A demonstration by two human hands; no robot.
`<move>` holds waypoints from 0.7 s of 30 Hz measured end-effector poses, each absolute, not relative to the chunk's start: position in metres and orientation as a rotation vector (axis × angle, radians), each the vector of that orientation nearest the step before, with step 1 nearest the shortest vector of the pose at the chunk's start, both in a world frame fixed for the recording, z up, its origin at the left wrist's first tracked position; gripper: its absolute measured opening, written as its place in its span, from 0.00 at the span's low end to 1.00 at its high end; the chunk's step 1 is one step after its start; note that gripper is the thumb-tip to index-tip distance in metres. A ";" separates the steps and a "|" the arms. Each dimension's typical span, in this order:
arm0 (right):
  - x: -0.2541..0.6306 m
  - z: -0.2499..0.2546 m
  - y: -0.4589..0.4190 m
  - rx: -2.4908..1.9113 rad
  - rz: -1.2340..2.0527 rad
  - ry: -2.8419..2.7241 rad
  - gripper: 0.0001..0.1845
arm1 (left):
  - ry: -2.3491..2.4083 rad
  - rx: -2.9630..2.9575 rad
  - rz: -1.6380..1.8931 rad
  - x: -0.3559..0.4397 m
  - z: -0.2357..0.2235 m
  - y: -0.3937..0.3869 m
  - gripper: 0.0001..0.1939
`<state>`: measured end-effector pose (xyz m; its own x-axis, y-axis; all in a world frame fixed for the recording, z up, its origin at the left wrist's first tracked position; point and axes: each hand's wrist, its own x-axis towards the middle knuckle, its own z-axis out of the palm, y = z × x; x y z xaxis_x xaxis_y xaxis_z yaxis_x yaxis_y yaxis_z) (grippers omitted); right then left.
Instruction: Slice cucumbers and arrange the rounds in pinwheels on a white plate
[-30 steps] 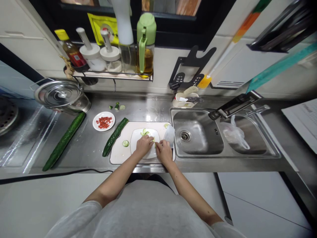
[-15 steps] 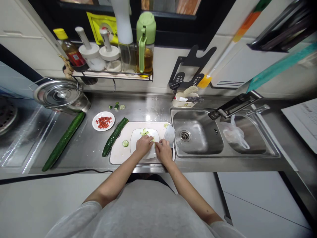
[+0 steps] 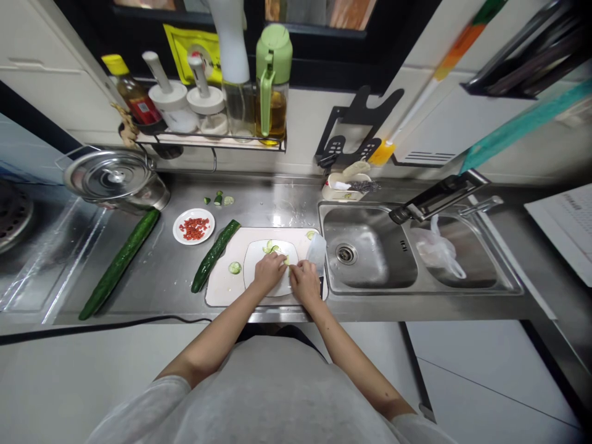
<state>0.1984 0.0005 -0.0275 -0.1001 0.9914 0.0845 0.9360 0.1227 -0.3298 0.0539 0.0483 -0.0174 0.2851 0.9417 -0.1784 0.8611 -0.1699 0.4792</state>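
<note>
Over a white square plate (image 3: 252, 262) my left hand (image 3: 269, 272) and my right hand (image 3: 304, 280) meet with fingers pinched on a small pale-green cucumber slice (image 3: 287, 261), mostly covered by the fingertips. Folded cucumber slices (image 3: 272, 247) lie at the plate's far side. The plate rests on a pale cutting board (image 3: 222, 290), with one cucumber round (image 3: 235, 267) to its left and another slice (image 3: 310, 235) at the board's top right corner. Beside my right hand lies a knife (image 3: 317, 250), partly hidden by that hand. A cut cucumber (image 3: 215, 256) leans across the board's left edge.
A whole cucumber (image 3: 120, 264) and a small plate of chopped red pieces (image 3: 185, 238) lie to the left. Behind them stands a lidded steel pot (image 3: 115, 179). Cucumber ends (image 3: 217, 199) sit at the back. The double sink (image 3: 370, 246) borders the board's right; a condiment shelf (image 3: 217, 143) hangs above.
Almost nothing differs. Both hands stay over the plate with the slice between their fingertips; the view has shifted very slightly.
</note>
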 end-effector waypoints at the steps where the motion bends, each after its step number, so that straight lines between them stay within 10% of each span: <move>1: 0.199 -0.028 0.000 -1.879 0.278 -2.102 0.13 | 1.606 2.053 0.244 0.054 -0.016 0.048 0.13; 21: 0.227 -0.022 0.003 -1.877 0.296 -1.737 0.16 | 2.098 1.591 0.647 -0.084 -0.019 0.007 0.14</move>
